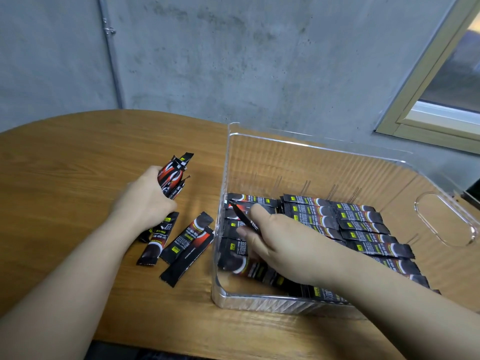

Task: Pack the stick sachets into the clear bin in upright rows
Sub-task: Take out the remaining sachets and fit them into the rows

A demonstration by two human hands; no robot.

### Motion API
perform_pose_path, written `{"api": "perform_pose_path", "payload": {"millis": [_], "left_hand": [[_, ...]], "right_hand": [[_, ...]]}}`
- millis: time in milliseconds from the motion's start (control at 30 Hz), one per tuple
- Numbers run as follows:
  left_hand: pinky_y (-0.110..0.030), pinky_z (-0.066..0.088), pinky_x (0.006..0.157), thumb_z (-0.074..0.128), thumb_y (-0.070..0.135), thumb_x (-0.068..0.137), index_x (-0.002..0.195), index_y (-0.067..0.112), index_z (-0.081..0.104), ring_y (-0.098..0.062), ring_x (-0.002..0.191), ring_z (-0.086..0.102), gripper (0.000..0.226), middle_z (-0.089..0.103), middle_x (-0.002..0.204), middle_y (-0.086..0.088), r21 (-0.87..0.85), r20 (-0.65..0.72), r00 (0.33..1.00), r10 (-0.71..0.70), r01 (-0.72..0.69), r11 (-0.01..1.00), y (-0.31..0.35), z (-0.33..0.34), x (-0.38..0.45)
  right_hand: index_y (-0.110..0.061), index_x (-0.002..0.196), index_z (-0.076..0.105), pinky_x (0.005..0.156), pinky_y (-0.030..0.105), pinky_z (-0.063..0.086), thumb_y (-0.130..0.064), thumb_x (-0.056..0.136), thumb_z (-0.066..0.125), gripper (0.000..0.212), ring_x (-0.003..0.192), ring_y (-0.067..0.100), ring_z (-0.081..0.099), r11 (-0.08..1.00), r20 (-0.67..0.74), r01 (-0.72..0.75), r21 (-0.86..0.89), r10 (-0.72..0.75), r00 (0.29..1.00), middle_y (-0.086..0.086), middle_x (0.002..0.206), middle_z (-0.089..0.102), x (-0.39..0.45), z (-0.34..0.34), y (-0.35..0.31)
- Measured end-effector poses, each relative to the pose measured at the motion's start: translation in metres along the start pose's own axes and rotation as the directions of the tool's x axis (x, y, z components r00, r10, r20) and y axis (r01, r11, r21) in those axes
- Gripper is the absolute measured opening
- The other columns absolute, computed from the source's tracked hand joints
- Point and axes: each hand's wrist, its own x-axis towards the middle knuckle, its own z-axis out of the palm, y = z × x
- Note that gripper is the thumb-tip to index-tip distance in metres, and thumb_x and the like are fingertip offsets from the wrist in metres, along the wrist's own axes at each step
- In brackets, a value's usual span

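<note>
A clear bin (pixel 291 137) stands on the wooden table, right of centre. Black stick sachets (pixel 363 224) fill its floor in overlapping rows. My right hand (pixel 280 240) reaches down inside the bin at its left side, pinching one black sachet (pixel 244 218) between thumb and fingers. My left hand (pixel 145 201) rests on the table left of the bin, gripping a bunch of sachets (pixel 172 175) that stick up from the fist. Three loose sachets (pixel 189 237) lie flat on the table between my left hand and the bin wall.
The wooden table (pixel 78 165) has a rounded far edge against a grey concrete wall (pixel 233 61). A window frame (pixel 428 100) is at the upper right. The bin has an oval handle cut-out (pixel 441 219) in its right wall.
</note>
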Motion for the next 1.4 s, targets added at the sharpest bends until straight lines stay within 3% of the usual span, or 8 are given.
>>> {"api": "perform_pose_path", "payload": {"millis": [167,300,533,967,1033,1133,1200,1400], "left_hand": [[-0.040,0.054,0.078,0.074,0.014,0.072,0.131,0.026,0.040,-0.027,0.081,0.061,0.069,0.058,0.086,0.003,-0.001,-0.001,1.000,-0.001,0.001,1.000,0.000,0.000,0.000],[-0.040,0.052,0.079,0.073,0.013,0.072,0.131,0.024,0.041,-0.028,0.084,0.060,0.068,0.059,0.089,-0.001,-0.010,-0.009,1.000,0.010,-0.010,1.000,0.000,0.000,0.000],[-0.038,0.050,0.075,0.072,0.011,0.073,0.131,0.021,0.042,-0.027,0.083,0.058,0.066,0.053,0.080,0.007,-0.006,-0.014,0.999,0.028,-0.029,1.000,0.000,-0.001,-0.002],[-0.042,0.054,0.076,0.072,0.011,0.073,0.129,0.023,0.041,-0.025,0.078,0.060,0.065,0.057,0.084,0.003,-0.002,0.003,1.000,0.012,-0.012,1.000,0.000,0.000,-0.001],[-0.042,0.054,0.076,0.072,0.011,0.074,0.130,0.023,0.041,-0.025,0.078,0.060,0.066,0.057,0.084,0.003,-0.005,0.006,1.000,0.008,-0.008,1.000,0.000,0.000,-0.001],[-0.042,0.054,0.077,0.072,0.012,0.073,0.130,0.024,0.041,-0.025,0.079,0.061,0.066,0.057,0.084,0.004,-0.003,0.005,1.000,0.009,-0.009,1.000,0.000,0.000,-0.001],[-0.043,0.054,0.077,0.072,0.012,0.073,0.130,0.024,0.040,-0.026,0.079,0.060,0.066,0.057,0.084,0.004,0.001,0.006,1.000,0.009,-0.009,1.000,0.000,0.000,0.000],[-0.039,0.054,0.074,0.071,0.012,0.071,0.128,0.027,0.042,-0.028,0.079,0.061,0.066,0.058,0.084,0.004,-0.017,-0.011,1.000,0.001,-0.001,1.000,-0.001,0.000,0.000]], "right_hand": [[-0.025,0.080,0.029,0.070,0.037,0.047,-0.046,0.099,0.032,0.028,0.069,0.021,0.058,0.998,0.025,-0.048,0.036,0.047,0.999,0.003,0.082,0.067,-0.002,-0.006,0.007],[-0.024,0.079,0.041,0.064,0.029,0.042,-0.043,0.093,0.052,0.027,0.067,0.012,0.052,0.994,0.132,-0.061,-0.090,0.073,0.989,-0.005,0.079,0.061,-0.005,-0.017,0.017],[-0.023,0.108,0.062,0.068,0.032,0.048,-0.038,0.086,0.061,0.026,0.079,0.020,0.058,0.961,0.348,0.077,-0.266,0.022,0.937,0.000,0.095,0.065,-0.001,0.004,0.028],[-0.022,0.107,0.063,0.070,0.033,0.048,-0.041,0.087,0.060,0.028,0.083,0.023,0.061,0.968,0.284,0.164,-0.189,-0.106,0.953,0.002,0.095,0.066,-0.001,0.011,0.028],[-0.025,0.092,0.060,0.069,0.032,0.046,-0.040,0.086,0.063,0.016,0.077,0.018,0.055,0.974,0.254,0.132,-0.186,-0.082,0.964,-0.002,0.088,0.062,-0.001,0.007,0.027],[-0.027,0.075,0.045,0.072,0.033,0.046,-0.040,0.085,0.064,0.025,0.084,0.016,0.052,0.969,0.159,0.059,-0.242,-0.020,0.987,-0.010,0.083,0.049,0.000,-0.005,0.027],[-0.025,0.090,0.053,0.073,0.032,0.044,-0.041,0.088,0.060,0.017,0.096,0.017,0.055,0.953,0.116,0.036,-0.302,-0.001,0.993,-0.009,0.093,0.046,0.003,-0.009,0.031],[-0.024,0.131,0.053,0.091,0.034,0.046,-0.040,0.093,0.054,0.042,0.119,0.016,0.051,0.934,0.123,0.057,-0.353,-0.015,0.992,-0.009,0.134,0.048,0.017,-0.001,0.038]]}}
